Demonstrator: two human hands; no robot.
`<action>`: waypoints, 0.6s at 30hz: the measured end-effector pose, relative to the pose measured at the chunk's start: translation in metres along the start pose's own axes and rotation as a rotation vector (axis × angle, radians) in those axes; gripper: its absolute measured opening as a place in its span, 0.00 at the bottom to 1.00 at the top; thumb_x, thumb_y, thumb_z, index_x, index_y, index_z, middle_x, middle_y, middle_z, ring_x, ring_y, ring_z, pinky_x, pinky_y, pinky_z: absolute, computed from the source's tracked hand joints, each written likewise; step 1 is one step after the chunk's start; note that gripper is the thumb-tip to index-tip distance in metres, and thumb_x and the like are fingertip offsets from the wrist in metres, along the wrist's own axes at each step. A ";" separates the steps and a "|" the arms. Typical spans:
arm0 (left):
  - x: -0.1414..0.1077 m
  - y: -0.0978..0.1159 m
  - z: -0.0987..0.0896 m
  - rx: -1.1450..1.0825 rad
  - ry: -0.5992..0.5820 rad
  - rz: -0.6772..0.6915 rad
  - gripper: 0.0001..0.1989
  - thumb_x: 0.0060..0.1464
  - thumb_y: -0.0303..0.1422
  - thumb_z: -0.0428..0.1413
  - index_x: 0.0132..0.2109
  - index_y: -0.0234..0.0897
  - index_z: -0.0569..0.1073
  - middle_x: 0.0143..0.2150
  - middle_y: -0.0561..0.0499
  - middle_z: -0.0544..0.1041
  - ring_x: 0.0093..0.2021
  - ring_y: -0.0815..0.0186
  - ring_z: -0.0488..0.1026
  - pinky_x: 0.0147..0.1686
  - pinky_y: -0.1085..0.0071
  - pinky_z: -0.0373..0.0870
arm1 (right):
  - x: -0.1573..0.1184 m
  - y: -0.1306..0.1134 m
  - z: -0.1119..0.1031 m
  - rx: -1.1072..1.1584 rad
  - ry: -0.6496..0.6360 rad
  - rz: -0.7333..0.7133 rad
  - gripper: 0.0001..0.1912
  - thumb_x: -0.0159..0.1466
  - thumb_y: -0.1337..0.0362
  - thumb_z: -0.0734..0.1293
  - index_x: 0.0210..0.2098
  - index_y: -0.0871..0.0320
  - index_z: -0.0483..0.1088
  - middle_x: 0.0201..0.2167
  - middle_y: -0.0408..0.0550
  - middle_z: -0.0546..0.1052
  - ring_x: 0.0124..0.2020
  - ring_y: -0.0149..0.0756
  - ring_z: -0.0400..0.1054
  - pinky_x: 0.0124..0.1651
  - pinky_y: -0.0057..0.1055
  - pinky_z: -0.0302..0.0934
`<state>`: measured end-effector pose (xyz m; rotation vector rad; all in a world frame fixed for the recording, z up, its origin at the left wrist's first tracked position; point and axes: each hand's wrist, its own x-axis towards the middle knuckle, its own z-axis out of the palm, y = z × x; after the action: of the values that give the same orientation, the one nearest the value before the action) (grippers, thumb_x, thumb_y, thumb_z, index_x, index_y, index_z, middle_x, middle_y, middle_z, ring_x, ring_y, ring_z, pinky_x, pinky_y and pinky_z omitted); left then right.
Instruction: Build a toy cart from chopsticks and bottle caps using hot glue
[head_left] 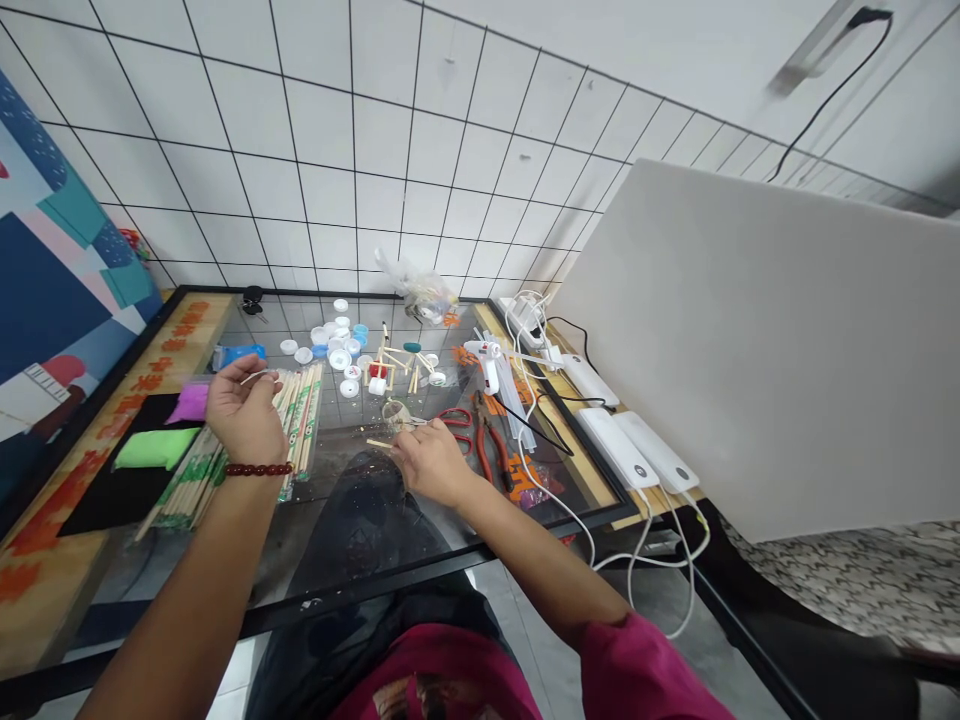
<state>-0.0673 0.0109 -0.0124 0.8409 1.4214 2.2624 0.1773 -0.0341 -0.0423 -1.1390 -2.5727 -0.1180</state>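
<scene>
My left hand [246, 402], with a dark red bead bracelet [259, 470] on the wrist, is over the wrapped chopstick bundles [301, 420]. Its fingers are curled but apart, with nothing visible between them. My right hand [431, 460] is closed on a short wooden stick [380, 443] that points left over the glass tabletop. Just beyond it lies a roll of tape [396, 412]. Red-handled scissors [459, 430] and red-handled pliers [491, 445] are to its right. Farther back are small stick pieces [394, 358] and white and blue bottle caps [341, 345].
A white glue gun [487, 362] with clear glue sticks [517, 410] lies right of centre. White power banks [615, 447] and cables line the right edge. Green clay [154, 449] and purple clay [189, 402] lie left. A plastic bag [424, 298] stands near the tiled wall.
</scene>
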 end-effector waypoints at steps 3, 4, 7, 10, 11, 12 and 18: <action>0.000 -0.001 0.000 -0.002 0.016 0.013 0.13 0.44 0.27 0.61 0.39 0.36 0.71 0.38 0.49 0.76 0.32 0.66 0.74 0.34 0.61 0.73 | 0.000 -0.002 0.001 0.010 0.020 -0.039 0.09 0.70 0.64 0.60 0.36 0.59 0.70 0.27 0.47 0.78 0.29 0.37 0.65 0.40 0.36 0.45; 0.000 -0.001 0.000 -0.004 0.018 0.012 0.12 0.44 0.26 0.61 0.39 0.36 0.71 0.38 0.49 0.76 0.32 0.66 0.74 0.35 0.61 0.73 | 0.000 -0.002 0.001 0.013 0.023 -0.051 0.09 0.70 0.65 0.60 0.36 0.59 0.70 0.27 0.47 0.78 0.29 0.37 0.65 0.40 0.36 0.46; 0.000 -0.003 -0.001 0.045 -0.009 0.044 0.11 0.47 0.21 0.59 0.38 0.37 0.71 0.37 0.49 0.76 0.33 0.65 0.74 0.36 0.60 0.73 | -0.001 -0.004 0.001 0.027 0.036 -0.070 0.09 0.70 0.66 0.60 0.35 0.59 0.70 0.27 0.47 0.78 0.29 0.37 0.65 0.40 0.35 0.46; -0.007 -0.002 0.000 0.153 -0.084 0.146 0.10 0.52 0.22 0.56 0.42 0.36 0.71 0.39 0.49 0.76 0.35 0.64 0.75 0.38 0.59 0.74 | -0.002 -0.004 0.002 0.033 0.065 -0.068 0.10 0.70 0.65 0.59 0.35 0.59 0.70 0.26 0.47 0.77 0.28 0.37 0.65 0.39 0.36 0.47; -0.011 -0.001 0.000 0.182 -0.121 0.179 0.10 0.53 0.23 0.56 0.44 0.35 0.71 0.40 0.48 0.76 0.37 0.64 0.75 0.39 0.59 0.74 | -0.002 -0.004 0.002 0.035 0.075 -0.068 0.10 0.70 0.65 0.60 0.35 0.59 0.70 0.26 0.47 0.77 0.28 0.37 0.65 0.39 0.36 0.47; -0.016 0.002 0.001 0.203 -0.159 0.209 0.11 0.53 0.24 0.57 0.45 0.35 0.72 0.41 0.48 0.77 0.38 0.63 0.75 0.41 0.59 0.74 | -0.002 -0.004 0.003 0.038 0.088 -0.068 0.10 0.70 0.65 0.60 0.35 0.59 0.70 0.26 0.47 0.77 0.29 0.37 0.65 0.39 0.36 0.47; -0.058 0.024 0.004 0.412 -0.749 0.542 0.07 0.55 0.29 0.58 0.41 0.39 0.79 0.43 0.46 0.80 0.44 0.59 0.76 0.46 0.61 0.73 | -0.002 0.001 0.007 0.039 0.206 -0.059 0.11 0.72 0.64 0.58 0.37 0.58 0.70 0.27 0.47 0.77 0.30 0.37 0.65 0.39 0.36 0.47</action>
<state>-0.0196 -0.0299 -0.0067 2.1385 1.3814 1.6184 0.1778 -0.0337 -0.0499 -0.9823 -2.4158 -0.1882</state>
